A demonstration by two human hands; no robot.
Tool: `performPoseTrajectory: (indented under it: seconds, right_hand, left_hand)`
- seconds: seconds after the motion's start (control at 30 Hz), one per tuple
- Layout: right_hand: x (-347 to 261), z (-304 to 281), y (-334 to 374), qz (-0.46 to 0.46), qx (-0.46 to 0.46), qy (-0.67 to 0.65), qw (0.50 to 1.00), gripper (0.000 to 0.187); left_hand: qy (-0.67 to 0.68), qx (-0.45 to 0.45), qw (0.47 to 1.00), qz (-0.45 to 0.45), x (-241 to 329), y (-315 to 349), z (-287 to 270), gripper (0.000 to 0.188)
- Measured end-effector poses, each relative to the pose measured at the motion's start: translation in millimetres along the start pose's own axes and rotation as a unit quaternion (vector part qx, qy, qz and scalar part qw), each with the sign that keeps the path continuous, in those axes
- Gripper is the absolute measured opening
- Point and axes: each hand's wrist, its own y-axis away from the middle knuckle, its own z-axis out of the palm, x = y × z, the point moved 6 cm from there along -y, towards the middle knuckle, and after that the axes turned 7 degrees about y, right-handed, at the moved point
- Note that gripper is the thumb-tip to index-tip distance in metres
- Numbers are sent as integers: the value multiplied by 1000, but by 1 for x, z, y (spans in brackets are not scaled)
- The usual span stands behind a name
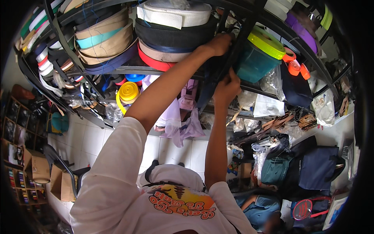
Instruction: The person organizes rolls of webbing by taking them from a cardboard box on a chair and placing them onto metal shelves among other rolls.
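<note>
My left hand [221,44] reaches across the front of a stack of wide webbing rolls to the dark gap beside a black shelf post. Its fingertips are lost in shadow there. Lower down, my right hand [227,90] is closed, thumb and forefinger pinched upward by the post. What it pinches is too dark to make out. A dark strap [207,93] hangs between the two hands, close beside the right one. Left of my left hand lies a black webbing roll [175,37], with a white webbing roll [191,18] on top.
A teal tub [255,64] with a neon-yellow tape roll [267,42] stands right of the post. Beige rolls [105,41] sit left, a yellow roll [128,91] below. Lilac cloth [189,124] hangs under the shelf. Bags [317,167] and another person [261,210] are at lower right.
</note>
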Motion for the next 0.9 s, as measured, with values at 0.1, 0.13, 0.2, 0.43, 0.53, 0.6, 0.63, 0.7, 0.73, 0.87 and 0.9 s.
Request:
performPoseTrajectory:
  seconds: [0.1,0.13,0.2,0.43,0.53,0.6,0.63,0.7,0.73,0.87,0.9]
  right_hand:
    - [11,3,-1,39,5,-65,997,37]
    - [14,3,-2,48,9,-80,996,36]
    - [8,-2,-1,15,8,-29,999,34]
    - [10,-4,-7,28,-20,-112,993,31]
    - [14,3,-12,71,-52,-204,975,32]
    - [14,10,-16,84,-111,-197,970,33]
    - [16,14,-18,90,-140,-194,967,33]
    - [26,22,-27,128,-208,-272,931,35]
    - [29,27,-29,146,-241,-310,908,35]
    - [33,31,-31,160,-277,-312,894,35]
    - [38,32,-32,143,-280,-281,907,34]
  left_hand:
    - [-2,-21,1000,-18,3,-1,0,27]
    - [-2,-28,999,-21,6,0,0,28]
    - [-7,-39,999,-31,8,6,-1,29]
    - [-6,-33,997,-65,15,15,-9,30]
    - [-2,-27,997,-70,24,19,-7,31]
    - [1,-33,996,-84,22,18,-9,31]
    - [-5,-35,995,-88,22,20,-9,32]
    - [-14,-35,995,-87,24,18,-10,33]
    - [-22,-48,994,-96,24,18,-9,32]
    - [-45,-58,993,-95,27,21,-11,30]
    - [-49,-52,994,-87,28,21,-13,30]
